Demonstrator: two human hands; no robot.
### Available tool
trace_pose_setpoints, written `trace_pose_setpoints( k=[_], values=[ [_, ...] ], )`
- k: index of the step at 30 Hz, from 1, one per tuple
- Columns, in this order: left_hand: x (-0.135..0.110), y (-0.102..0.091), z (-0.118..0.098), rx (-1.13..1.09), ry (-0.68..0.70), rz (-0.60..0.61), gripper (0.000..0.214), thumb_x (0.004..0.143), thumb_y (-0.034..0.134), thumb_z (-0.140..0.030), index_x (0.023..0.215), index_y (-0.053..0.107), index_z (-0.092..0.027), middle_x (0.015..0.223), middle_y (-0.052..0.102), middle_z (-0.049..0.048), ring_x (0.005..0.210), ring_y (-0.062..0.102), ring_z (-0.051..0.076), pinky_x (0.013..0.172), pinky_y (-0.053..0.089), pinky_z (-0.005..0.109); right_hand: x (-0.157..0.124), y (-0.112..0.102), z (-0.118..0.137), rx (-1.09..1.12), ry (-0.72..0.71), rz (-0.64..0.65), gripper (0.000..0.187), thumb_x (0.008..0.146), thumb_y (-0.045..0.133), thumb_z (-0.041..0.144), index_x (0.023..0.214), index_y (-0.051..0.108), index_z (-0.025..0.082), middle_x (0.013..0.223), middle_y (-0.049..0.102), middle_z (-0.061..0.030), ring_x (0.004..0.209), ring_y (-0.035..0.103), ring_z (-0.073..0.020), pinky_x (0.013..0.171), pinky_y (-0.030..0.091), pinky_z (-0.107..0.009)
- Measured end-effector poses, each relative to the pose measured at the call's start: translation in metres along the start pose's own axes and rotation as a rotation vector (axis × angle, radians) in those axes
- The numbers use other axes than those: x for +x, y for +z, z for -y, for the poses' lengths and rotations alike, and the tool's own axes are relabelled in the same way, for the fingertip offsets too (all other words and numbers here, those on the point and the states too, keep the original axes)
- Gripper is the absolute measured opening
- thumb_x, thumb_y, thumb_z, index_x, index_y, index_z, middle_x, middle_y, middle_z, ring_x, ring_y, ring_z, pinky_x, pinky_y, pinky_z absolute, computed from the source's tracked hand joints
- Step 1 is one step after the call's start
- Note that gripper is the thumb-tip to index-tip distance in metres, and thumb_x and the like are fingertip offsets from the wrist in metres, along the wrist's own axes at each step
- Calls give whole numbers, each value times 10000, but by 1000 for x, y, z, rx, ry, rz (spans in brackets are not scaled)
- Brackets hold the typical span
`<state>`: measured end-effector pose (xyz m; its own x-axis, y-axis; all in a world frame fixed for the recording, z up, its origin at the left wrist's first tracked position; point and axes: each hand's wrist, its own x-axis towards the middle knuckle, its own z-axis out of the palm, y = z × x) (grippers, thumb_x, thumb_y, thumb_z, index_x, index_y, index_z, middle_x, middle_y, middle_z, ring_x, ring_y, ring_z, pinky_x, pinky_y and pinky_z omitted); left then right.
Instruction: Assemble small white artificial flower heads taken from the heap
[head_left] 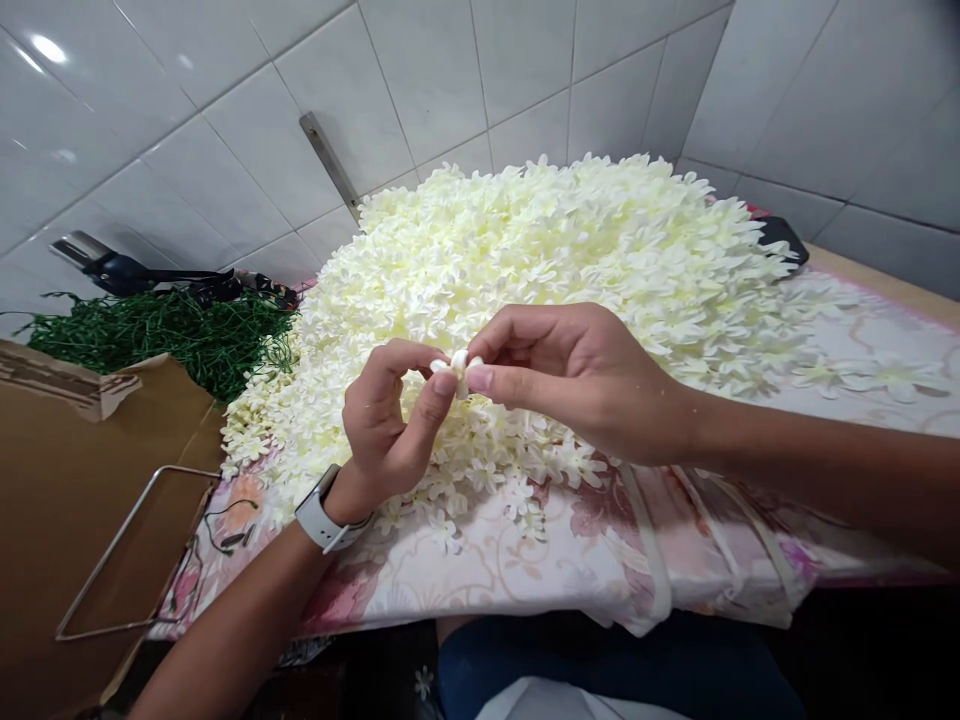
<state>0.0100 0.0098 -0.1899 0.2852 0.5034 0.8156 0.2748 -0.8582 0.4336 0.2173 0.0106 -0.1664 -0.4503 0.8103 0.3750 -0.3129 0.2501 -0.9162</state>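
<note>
Between my two hands is a small white artificial flower (461, 372), its petals pinched from both sides. My left hand (397, 415), with a pale watch strap on the wrist, grips its left side between thumb and forefinger. From the right, my right hand (581, 375) pinches the opposite side, also with thumb and forefinger. Directly behind and below both hands spreads a large heap of white and pale yellow artificial flowers (525, 240). The fingertips partly cover the held flower.
The heap lies on a floral tablecloth (450, 580) against a tiled wall. At left are a tangle of green stems (165, 335), a cardboard box (97, 480), a bent metal wire frame (105, 555) and a black-handled object (120, 270). A dark object (784, 240) sits at right.
</note>
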Motion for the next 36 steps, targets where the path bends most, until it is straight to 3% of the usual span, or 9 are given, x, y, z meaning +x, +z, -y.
trace_pose_setpoints(
  k=[8, 15, 18, 21, 29, 33, 36],
  values=[
    [-2, 4, -1, 89, 120, -1, 406, 859, 744, -35, 1219, 662, -206, 967, 704, 20, 847, 670, 106, 787, 542, 210, 0, -2, -6, -185, -148, -148, 133, 801, 871, 212, 777, 747, 174, 741, 719, 21, 674, 624, -101, 618, 499, -255],
    [5, 8, -7, -182, -182, -137, 133, 969, 701, -152, 1088, 719, -206, 916, 720, 4, 786, 724, 75, 730, 599, 170, 1, -4, -3, -172, -213, -98, 97, 941, 732, 234, 867, 777, 191, 722, 689, 22, 624, 586, -86, 577, 498, -254],
    [10, 8, -10, -336, -283, -100, 98, 959, 726, -168, 1049, 723, -207, 849, 719, -13, 720, 717, 59, 681, 600, 148, 2, -5, -5, -179, -197, -122, 82, 870, 813, 242, 912, 781, 180, 848, 750, -4, 708, 652, -100, 631, 547, -255],
    [13, 9, -14, -395, -323, -65, 139, 941, 743, -145, 1060, 709, -209, 767, 712, -31, 681, 705, 52, 669, 603, 132, 2, -6, -9, -203, -191, -122, 176, 787, 899, 272, 895, 786, 192, 889, 763, -3, 723, 654, -109, 644, 561, -267],
    [10, 10, -15, -380, -320, -54, 65, 949, 739, -186, 1012, 746, -196, 868, 721, 4, 721, 722, 65, 693, 624, 154, 3, -9, -10, -297, -352, -147, 110, 841, 858, 211, 803, 759, 239, 789, 755, 8, 721, 667, -134, 653, 569, -307],
    [8, 9, -12, -427, -269, 6, 236, 885, 821, -230, 1101, 733, -200, 935, 697, 8, 785, 722, 70, 745, 633, 157, 2, -11, -12, -399, -425, -162, 159, 867, 782, 102, 804, 710, 230, 798, 725, 2, 747, 670, -138, 662, 574, -308],
    [9, 10, -13, -414, -242, 8, 440, 741, 923, -128, 1122, 718, -210, 955, 686, -18, 758, 697, 38, 738, 613, 108, 0, -11, -13, -514, -499, -141, 172, 886, 724, 60, 810, 674, 205, 783, 692, 11, 744, 651, -121, 660, 545, -287]
  ],
)
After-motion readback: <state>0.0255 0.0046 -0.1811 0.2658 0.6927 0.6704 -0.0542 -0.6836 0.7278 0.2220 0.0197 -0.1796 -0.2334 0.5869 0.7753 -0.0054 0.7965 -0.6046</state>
